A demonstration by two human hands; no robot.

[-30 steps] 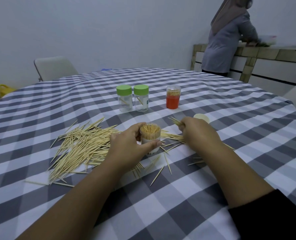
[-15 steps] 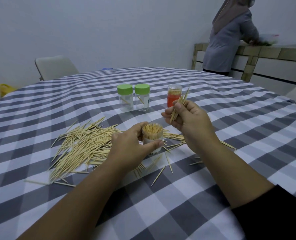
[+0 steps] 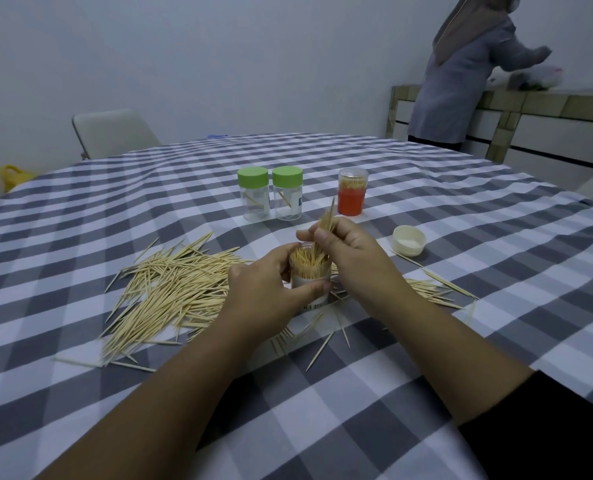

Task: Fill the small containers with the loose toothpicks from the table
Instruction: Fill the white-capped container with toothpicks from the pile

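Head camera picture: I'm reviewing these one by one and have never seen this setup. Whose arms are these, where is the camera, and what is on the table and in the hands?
There is no machine here. A person wears one camera on the head, looking forward and down, so the two bare arms are their own. The left hand holds a small clear container, already packed with upright toothpicks, steady on the checked tablecloth. The right hand pinches a small bunch of toothpicks and lowers it into the container's open mouth. A loose pile of toothpicks lies to the left, with more strewn to the right. Farther back stand two green-lidded jars, nearly empty, an orange container holding toothpicks, and a white cap. Another person stands at a counter behind.
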